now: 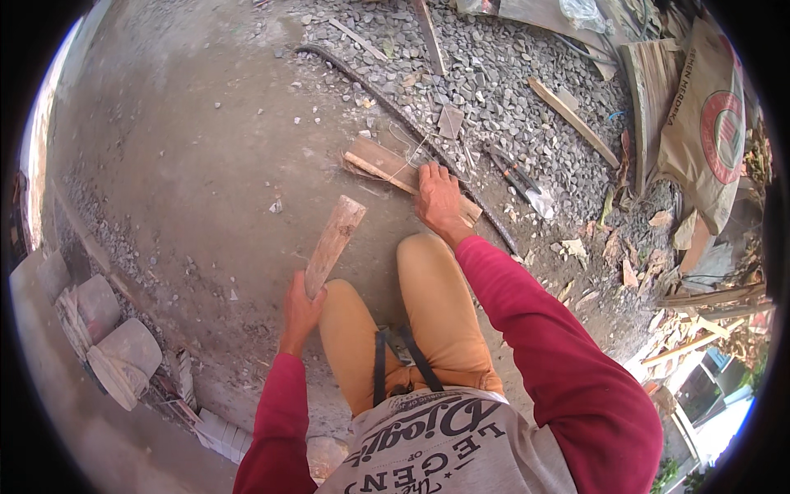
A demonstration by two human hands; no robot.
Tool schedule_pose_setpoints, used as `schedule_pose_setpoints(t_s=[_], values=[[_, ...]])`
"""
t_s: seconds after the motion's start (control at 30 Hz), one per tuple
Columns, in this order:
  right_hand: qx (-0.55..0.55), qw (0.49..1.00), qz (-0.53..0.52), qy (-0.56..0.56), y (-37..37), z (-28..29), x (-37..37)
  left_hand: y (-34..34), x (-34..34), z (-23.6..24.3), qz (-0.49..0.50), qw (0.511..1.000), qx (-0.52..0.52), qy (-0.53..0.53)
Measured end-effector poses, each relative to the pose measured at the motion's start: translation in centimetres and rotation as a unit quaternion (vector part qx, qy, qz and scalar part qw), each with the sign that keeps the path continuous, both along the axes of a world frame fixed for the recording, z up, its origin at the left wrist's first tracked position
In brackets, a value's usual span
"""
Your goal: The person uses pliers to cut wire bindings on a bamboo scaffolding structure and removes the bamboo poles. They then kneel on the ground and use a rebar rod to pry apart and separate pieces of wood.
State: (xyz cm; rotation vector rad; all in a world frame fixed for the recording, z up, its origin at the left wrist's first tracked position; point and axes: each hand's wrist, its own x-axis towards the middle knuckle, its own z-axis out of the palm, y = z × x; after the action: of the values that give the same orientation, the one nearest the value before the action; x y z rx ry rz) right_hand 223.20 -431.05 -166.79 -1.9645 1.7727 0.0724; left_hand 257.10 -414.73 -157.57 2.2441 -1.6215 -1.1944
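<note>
My left hand (pixel 302 311) is closed round the lower end of a short wooden board (pixel 337 237), which points up and away from my left knee. Ahead of my right knee, my right hand (pixel 440 198) lies across a second wooden board (pixel 383 160) on the ground, its fingers curled over the board. Thin wire (pixel 409 155) loops over that board near my fingertips. Just beyond it runs a long dark ribbed steel bar (pixel 362 81). Pliers with dark and orange handles (pixel 514 175) rest on the gravel to the right of my right hand.
Grey gravel (pixel 502 58) spreads across the far right, with a wooden strip (pixel 573 122) on it. A brown paper sack (pixel 706 123) leans beside an upright plank (pixel 648 107). Pale buckets (pixel 127 354) stand at the left. Dry leaves (pixel 634 267) litter the right side.
</note>
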Motion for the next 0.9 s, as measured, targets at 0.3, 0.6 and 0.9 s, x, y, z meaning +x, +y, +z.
schedule_pose_setpoints(t_s=[0.3,0.6,0.9], values=[[-0.151,0.968,-0.152,-0.13,-1.3,-3.1,-3.5,-1.5,-1.6,-0.8,0.032,0.999,-0.003,0.034],[-0.084,0.965,-0.237,0.069,2.2,-3.5,-18.4,-6.0,-2.4,-5.4,-0.042,0.999,-0.025,0.0],[0.005,0.987,-0.13,0.089,0.7,-4.8,-22.7,-13.1,-5.1,-7.1,-0.09,0.993,0.054,-0.047]])
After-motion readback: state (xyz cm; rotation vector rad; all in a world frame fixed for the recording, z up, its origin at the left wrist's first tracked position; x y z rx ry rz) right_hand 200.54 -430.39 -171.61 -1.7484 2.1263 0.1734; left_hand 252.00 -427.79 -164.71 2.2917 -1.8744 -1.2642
